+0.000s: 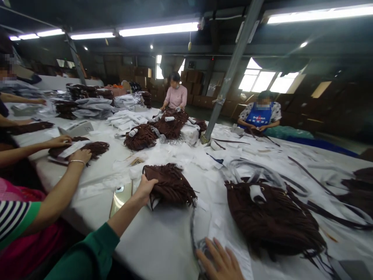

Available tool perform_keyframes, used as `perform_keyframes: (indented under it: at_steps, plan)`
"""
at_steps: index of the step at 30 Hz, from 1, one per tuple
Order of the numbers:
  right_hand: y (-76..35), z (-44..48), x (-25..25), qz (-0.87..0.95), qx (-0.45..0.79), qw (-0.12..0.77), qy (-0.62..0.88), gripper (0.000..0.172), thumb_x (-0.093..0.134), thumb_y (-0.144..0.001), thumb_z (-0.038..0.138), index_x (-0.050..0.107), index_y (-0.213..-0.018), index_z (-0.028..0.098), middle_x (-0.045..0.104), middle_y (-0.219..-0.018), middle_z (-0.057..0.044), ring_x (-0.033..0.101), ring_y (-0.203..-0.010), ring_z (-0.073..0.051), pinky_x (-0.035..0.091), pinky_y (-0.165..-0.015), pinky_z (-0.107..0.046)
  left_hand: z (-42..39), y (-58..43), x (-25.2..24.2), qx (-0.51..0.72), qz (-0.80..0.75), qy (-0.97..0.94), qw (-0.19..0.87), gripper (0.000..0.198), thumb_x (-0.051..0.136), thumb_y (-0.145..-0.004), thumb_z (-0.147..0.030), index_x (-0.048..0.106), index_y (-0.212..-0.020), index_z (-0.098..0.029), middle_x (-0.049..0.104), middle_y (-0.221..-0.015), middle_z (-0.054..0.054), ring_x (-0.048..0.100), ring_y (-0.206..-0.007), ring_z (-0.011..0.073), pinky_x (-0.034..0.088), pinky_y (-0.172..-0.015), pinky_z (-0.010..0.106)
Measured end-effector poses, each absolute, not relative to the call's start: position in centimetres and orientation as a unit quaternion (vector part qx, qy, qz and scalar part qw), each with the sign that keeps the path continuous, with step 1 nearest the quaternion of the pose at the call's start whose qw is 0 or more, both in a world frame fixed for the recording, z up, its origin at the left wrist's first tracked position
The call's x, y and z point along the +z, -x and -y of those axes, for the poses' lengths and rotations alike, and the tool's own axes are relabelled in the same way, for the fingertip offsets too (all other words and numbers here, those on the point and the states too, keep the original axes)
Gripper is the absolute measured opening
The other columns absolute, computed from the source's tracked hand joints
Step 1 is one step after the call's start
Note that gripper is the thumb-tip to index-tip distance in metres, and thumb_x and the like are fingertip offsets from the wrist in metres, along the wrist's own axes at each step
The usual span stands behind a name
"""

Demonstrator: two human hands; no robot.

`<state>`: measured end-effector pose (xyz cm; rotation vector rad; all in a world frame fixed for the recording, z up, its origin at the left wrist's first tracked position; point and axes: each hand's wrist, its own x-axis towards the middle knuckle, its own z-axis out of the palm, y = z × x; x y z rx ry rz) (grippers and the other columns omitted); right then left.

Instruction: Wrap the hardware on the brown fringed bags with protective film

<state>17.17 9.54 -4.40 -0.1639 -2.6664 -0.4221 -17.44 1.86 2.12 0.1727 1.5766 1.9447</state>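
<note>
My left hand [147,188] grips the left end of a dark brown fringed bag [171,184] at the centre, thumb on top and the other fingers hidden beneath. Near the bottom edge, my right hand [220,260] lies with its fingers spread over a clear plastic wrapping [206,247] on the white table. To the right of that hand rests a larger brown fringed bag [274,217] with a white paper wrap [257,193] near its top. A gold phone [121,199] lies beside my left forearm, partly hidden by it.
At the left, a co-worker's hands [80,155] touch another fringed bag [99,149]. More brown bags [170,124] are piled further back. A metal pole [230,74] rises behind the table's middle. Two people work across the table. Straps and plastic lie at the right.
</note>
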Motion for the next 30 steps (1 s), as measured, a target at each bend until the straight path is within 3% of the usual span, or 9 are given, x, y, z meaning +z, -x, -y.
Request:
perform_keyframes:
  at_steps: [6,11,14,16,18,20,22,27,30]
  plan:
    - [-15.9,-9.8,-6.5,0.966,-0.102,0.196,0.137,0.055,0.045,-0.072,-0.004,0.060,-0.118,0.023,0.062,-0.116,-0.011,0.056,-0.102,-0.023,0.048,-0.086,-0.036,-0.8,13.8,5.5,0.771,-0.505,-0.049,0.386,0.015,0.057,-0.073,-0.009,0.058,-0.088,-0.011,0.066,-0.071,0.005,0.063,-0.058,0.0172,0.051,-0.049,0.027]
    - [-20.0,-13.9,-2.6,0.969,-0.072,0.181,0.154,0.047,0.042,-0.069,-0.007,0.070,-0.091,0.023,0.065,-0.111,-0.009,0.058,-0.096,-0.023,0.051,-0.080,-0.035,2.1,9.0,5.4,0.785,-0.397,0.037,0.474,0.013,0.057,-0.077,-0.011,0.062,-0.088,-0.010,0.071,-0.077,0.008,0.068,-0.065,0.0191,0.056,-0.058,0.029]
    - [-21.3,-14.0,-0.3,0.941,-0.003,0.222,0.255,0.043,0.043,-0.066,-0.005,0.072,-0.084,0.021,0.063,-0.117,-0.012,0.055,-0.107,-0.028,0.047,-0.090,-0.047,3.0,4.9,3.2,0.748,-0.383,0.088,0.534,0.010,0.058,-0.079,-0.015,0.062,-0.087,-0.011,0.072,-0.077,0.009,0.069,-0.062,0.0190,0.054,-0.055,0.027]
    - [-20.8,-13.0,1.3,0.898,0.105,0.279,0.325,0.035,0.048,-0.069,0.002,0.072,-0.089,0.020,0.061,-0.119,-0.013,0.053,-0.112,-0.031,0.041,-0.096,-0.052,3.0,2.1,1.2,0.718,-0.399,0.123,0.557,0.007,0.059,-0.078,-0.018,0.061,-0.081,-0.012,0.071,-0.072,0.007,0.066,-0.054,0.0166,0.049,-0.046,0.023]
    - [-19.2,-11.4,2.8,0.807,0.290,0.322,0.402,0.026,0.055,-0.075,0.014,0.069,-0.096,0.017,0.065,-0.111,-0.014,0.059,-0.105,-0.029,0.044,-0.095,-0.050,2.7,-0.1,-0.9,0.700,-0.436,0.129,0.550,0.013,0.059,-0.078,-0.022,0.059,-0.070,-0.013,0.065,-0.055,0.002,0.056,-0.037,0.0110,0.034,-0.034,0.018]
    - [-16.8,-9.8,3.9,0.657,0.512,0.318,0.452,0.025,0.061,-0.076,0.020,0.065,-0.101,0.013,0.069,-0.098,-0.013,0.066,-0.090,-0.025,0.051,-0.088,-0.043,2.4,-1.5,-2.6,0.692,-0.485,0.090,0.527,0.025,0.058,-0.078,-0.029,0.056,-0.058,-0.012,0.048,-0.035,-0.002,0.037,-0.025,0.0063,0.018,-0.030,0.017]
    - [-14.1,-8.6,4.4,0.506,0.678,0.299,0.441,0.025,0.064,-0.076,0.016,0.062,-0.100,0.010,0.070,-0.091,-0.013,0.068,-0.082,-0.020,0.054,-0.081,-0.034,2.1,-2.1,-3.6,0.679,-0.530,0.033,0.507,0.034,0.057,-0.076,-0.036,0.056,-0.052,-0.012,0.036,-0.028,-0.005,0.027,-0.024,0.0051,0.012,-0.032,0.018]
    - [-7.3,-8.3,4.1,0.256,0.842,0.242,0.408,0.007,0.056,-0.084,0.009,0.060,-0.088,0.004,0.069,-0.079,-0.016,0.069,-0.071,-0.017,0.057,-0.067,-0.023,2.4,-2.2,-3.1,0.623,-0.615,-0.097,0.474,0.030,0.057,-0.073,-0.038,0.066,-0.063,-0.011,0.044,-0.033,-0.002,0.036,-0.028,0.0100,0.022,-0.033,0.022]
    - [-4.2,-9.2,3.2,0.204,0.868,0.203,0.406,0.022,0.050,-0.091,0.021,0.058,-0.086,0.001,0.068,-0.080,-0.021,0.069,-0.071,-0.020,0.058,-0.064,-0.027,2.9,-2.7,-2.7,0.598,-0.637,-0.145,0.463,0.028,0.057,-0.073,-0.033,0.069,-0.084,-0.010,0.058,-0.048,0.001,0.044,-0.034,0.0131,0.034,-0.037,0.026]
